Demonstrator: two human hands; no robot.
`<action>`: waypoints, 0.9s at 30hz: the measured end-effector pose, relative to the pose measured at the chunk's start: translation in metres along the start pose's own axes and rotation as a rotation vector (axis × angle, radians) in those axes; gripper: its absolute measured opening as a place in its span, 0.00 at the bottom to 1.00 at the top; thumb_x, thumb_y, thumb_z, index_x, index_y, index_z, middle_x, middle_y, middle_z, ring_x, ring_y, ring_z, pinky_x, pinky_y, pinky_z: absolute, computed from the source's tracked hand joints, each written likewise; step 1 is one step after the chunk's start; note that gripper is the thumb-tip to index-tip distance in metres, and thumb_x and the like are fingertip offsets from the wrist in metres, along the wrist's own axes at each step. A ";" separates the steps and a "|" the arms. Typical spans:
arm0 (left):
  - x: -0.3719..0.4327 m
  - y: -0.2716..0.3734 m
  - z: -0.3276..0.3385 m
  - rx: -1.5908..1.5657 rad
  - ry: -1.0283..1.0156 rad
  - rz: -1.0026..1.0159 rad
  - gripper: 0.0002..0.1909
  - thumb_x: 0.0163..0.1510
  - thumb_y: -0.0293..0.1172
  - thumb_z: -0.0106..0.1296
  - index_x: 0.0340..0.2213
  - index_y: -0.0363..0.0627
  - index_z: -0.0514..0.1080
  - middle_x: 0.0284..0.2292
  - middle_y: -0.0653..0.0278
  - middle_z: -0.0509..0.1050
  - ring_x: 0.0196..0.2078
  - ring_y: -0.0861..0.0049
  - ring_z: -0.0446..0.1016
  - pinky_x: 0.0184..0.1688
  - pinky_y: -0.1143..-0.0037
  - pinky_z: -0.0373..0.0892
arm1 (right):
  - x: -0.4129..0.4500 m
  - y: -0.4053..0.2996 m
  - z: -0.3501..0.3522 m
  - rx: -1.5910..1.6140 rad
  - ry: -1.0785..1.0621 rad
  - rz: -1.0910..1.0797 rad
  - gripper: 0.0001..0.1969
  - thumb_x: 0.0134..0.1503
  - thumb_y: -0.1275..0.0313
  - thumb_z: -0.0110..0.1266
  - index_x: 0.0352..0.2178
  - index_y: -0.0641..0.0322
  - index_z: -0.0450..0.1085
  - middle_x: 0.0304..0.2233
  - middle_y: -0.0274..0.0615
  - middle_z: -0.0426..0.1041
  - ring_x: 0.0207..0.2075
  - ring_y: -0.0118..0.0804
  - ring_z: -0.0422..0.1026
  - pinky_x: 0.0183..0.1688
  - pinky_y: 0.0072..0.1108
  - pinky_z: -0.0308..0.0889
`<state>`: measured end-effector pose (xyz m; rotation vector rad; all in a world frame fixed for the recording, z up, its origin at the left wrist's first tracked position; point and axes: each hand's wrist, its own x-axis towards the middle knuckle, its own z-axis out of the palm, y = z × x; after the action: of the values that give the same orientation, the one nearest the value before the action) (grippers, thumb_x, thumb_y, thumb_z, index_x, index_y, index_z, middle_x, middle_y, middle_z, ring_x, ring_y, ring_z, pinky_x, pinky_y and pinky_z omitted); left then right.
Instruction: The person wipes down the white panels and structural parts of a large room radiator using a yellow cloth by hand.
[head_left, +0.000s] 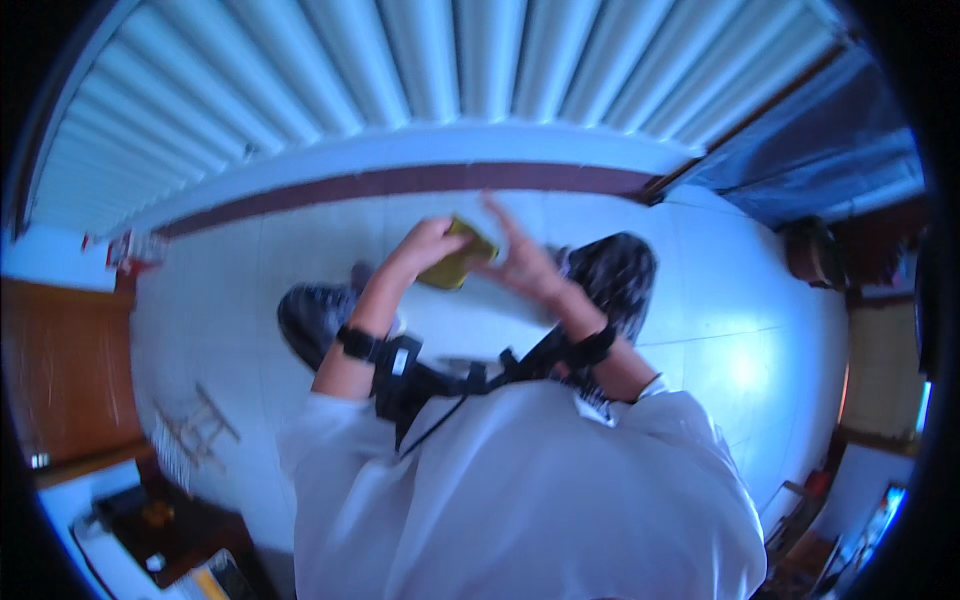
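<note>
My left hand (433, 244) grips a folded yellow-green cloth (450, 268) by its upper left part, out in front of my knees. On the right side of the cloth, my right hand (523, 262) is blurred, with its fingers spread and one finger raised. Its lower fingers come near or touch the cloth's edge; I cannot tell which. Both wrists wear black straps. Below the hands lie my bent knees in dark patterned trousers.
Pale floor tiles (705, 300) surround me. A ribbed white panel (480, 60) stands ahead above a dark red skirting strip (450, 178). A small wooden stool or rack (196, 427) is at left, a dark table (217, 529) at lower left, and a potted plant (811, 255) at right.
</note>
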<state>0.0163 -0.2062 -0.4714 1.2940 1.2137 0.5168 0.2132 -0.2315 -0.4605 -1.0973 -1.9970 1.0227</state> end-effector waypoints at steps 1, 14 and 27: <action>-0.004 0.007 0.005 0.030 -0.029 0.014 0.15 0.51 0.38 0.50 0.35 0.38 0.71 0.30 0.64 0.74 0.30 0.82 0.71 0.33 0.78 0.67 | -0.004 -0.007 0.003 0.063 -0.153 0.147 0.48 0.42 0.66 0.63 0.58 0.58 0.39 0.52 0.53 0.57 0.52 0.48 0.61 0.52 0.29 0.58; -0.027 0.037 -0.043 0.496 0.381 0.343 0.11 0.51 0.32 0.50 0.35 0.41 0.72 0.27 0.61 0.75 0.30 0.77 0.75 0.32 0.81 0.68 | -0.004 0.029 -0.118 0.802 0.346 0.320 0.20 0.55 0.60 0.47 0.41 0.66 0.65 0.40 0.43 0.70 0.39 0.33 0.69 0.45 0.24 0.63; -0.112 -0.056 -0.135 0.677 1.125 0.315 0.14 0.50 0.20 0.46 0.41 0.39 0.68 0.38 0.54 0.72 0.40 0.69 0.73 0.39 0.76 0.69 | 0.117 -0.065 -0.450 -0.241 1.490 -0.153 0.33 0.58 0.47 0.27 0.59 0.53 0.42 0.60 0.49 0.40 0.62 0.46 0.39 0.61 0.29 0.39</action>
<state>-0.1600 -0.2579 -0.4555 1.8506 2.2496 1.2288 0.4972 -0.0053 -0.1627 -1.2078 -0.9011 -0.2306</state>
